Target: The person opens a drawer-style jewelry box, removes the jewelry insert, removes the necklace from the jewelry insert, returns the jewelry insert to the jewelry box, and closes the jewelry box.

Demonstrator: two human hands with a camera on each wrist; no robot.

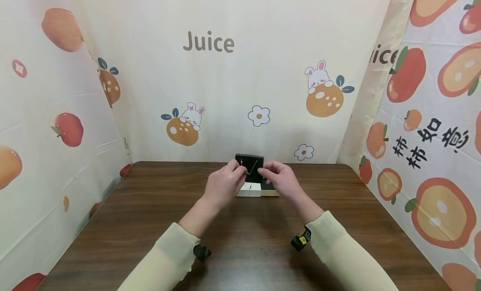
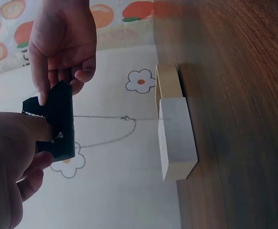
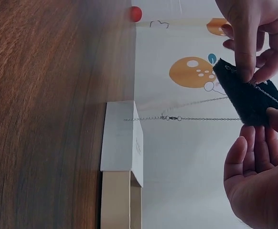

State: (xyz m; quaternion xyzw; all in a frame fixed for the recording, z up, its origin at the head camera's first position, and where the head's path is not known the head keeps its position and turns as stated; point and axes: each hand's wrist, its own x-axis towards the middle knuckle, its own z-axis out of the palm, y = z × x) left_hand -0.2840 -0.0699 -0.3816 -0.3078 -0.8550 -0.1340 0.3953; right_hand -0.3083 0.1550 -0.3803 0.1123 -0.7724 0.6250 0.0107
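Note:
A black padded jewelry card (image 1: pixel 249 162) is held up above the back of the table. My right hand (image 1: pixel 282 181) grips its right edge, thumb on the front face and fingers behind, as the right wrist view shows. Across the front of the card runs a thin silver necklace (image 3: pixel 272 99); its clasp and tail (image 2: pixel 124 117) dangle below. My left hand (image 1: pixel 224 183) is at the card's left side, thumb and finger pinching the necklace against the front. Their tips are partly hidden in the left wrist view. Below the card stands a small white and tan box (image 1: pixel 249 190).
The box's white sleeve (image 2: pixel 177 131) sits on the left, and its tan, open part (image 3: pixel 116 198) sticks out to the right. A brown wood-grain table (image 1: pixel 150 207) lies beneath. Printed cloth (image 1: pixel 225 82) hangs close behind and at both sides.

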